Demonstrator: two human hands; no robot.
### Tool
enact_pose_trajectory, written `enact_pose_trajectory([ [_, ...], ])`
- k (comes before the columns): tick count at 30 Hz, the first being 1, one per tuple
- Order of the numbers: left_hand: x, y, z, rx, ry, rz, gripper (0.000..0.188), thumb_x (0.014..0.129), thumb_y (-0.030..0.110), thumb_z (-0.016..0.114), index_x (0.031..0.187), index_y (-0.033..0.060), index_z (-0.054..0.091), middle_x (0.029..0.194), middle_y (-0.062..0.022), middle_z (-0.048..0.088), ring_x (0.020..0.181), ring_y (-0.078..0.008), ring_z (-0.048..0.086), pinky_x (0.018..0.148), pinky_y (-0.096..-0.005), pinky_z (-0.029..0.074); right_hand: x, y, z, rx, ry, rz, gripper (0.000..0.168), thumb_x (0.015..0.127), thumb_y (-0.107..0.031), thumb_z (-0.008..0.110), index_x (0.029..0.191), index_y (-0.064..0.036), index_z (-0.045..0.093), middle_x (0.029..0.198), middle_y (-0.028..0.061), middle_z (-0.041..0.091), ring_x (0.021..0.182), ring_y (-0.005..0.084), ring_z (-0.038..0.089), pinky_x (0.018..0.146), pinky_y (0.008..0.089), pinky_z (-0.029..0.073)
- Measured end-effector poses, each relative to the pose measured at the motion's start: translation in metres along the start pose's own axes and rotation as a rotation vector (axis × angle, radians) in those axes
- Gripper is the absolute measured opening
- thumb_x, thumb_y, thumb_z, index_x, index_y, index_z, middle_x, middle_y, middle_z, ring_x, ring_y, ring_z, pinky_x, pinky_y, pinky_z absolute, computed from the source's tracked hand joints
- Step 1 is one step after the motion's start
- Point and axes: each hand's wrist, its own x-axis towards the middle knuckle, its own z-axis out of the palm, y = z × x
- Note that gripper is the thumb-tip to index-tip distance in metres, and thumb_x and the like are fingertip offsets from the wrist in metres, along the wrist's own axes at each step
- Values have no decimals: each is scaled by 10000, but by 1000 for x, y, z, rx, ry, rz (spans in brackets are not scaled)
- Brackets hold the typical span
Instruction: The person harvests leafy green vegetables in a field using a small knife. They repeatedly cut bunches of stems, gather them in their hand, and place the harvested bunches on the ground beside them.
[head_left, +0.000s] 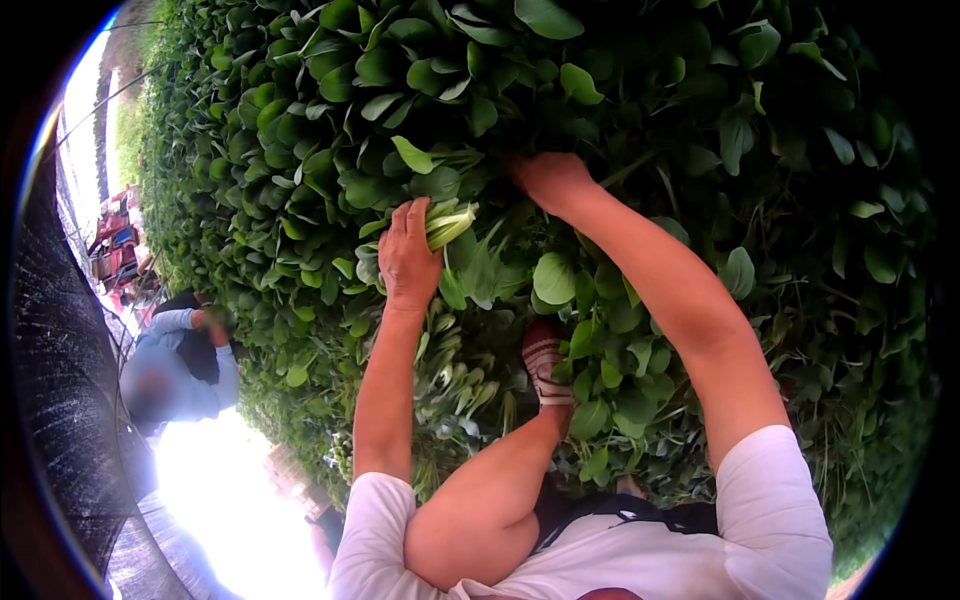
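A small bunch of leafy greens (452, 225), like choy sum or bok choy, is gripped in my left hand (409, 262). Its pale cut stem ends point right, and its leaves are mostly hidden behind the hand. To the right, my right hand (553, 180) reaches low among the standing greens (420, 75). Leaves and shadow cover its fingers, so what they hold, if anything, cannot be seen. Below my left hand lie several greens with pale stems (461, 375), loosely heaped on the ground.
My foot in a red and white shoe (546, 364) is planted among leaves. At the left, another person in light blue (184, 360) bends over the bed's edge. Beyond are stacked red objects (116, 251), possibly crates. Dark netting or sheeting (67, 375) curves along the far left.
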Motion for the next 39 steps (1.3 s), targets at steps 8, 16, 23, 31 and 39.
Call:
enact_pose_trajectory([
  [8, -14, -8, 10, -401, 199, -112, 551, 665, -34, 654, 1186, 49, 493, 1139, -141, 535, 1063, -330, 521, 932, -382, 417, 10, 34, 23, 760, 222, 157, 360, 784, -279, 666, 1067, -69, 592, 877, 118, 665, 730, 237, 648, 581, 364, 487],
  [16, -21, -13, 6, -427, 183, -48, 575, 650, -26, 681, 1190, 50, 501, 1155, -138, 539, 1075, -338, 523, 933, -385, 423, 16, -28, 7, 1578, -28, 378, 455, 804, -405, 699, 1089, -74, 572, 933, 16, 618, 718, 114, 601, 579, 255, 443],
  [23, -37, 10, -31, -265, 164, 202, 592, 636, 98, 758, 1179, 44, 528, 1180, -152, 560, 1074, -344, 533, 900, -419, 430, -44, -34, -20, 1662, -44, 263, 362, 824, -344, 701, 1073, -104, 592, 883, -11, 589, 769, 87, 530, 643, 249, 440],
  [31, -42, 27, -36, -247, 69, 161, 611, 635, 0, 712, 1212, 67, 523, 1139, -142, 560, 1062, -354, 532, 888, -412, 439, -36, -13, -14, 1235, 17, 289, 511, 839, -391, 664, 1220, -77, 532, 954, 15, 592, 804, 97, 531, 662, 236, 431],
  [39, -50, 8, -30, -381, 0, -142, 637, 686, 7, 669, 1287, 73, 472, 1254, -152, 514, 1170, -335, 489, 950, -381, 417, -29, -35, -6, 1572, -117, 274, 429, 829, -335, 697, 1108, -46, 549, 805, 0, 548, 634, 106, 490, 548, 240, 401],
])
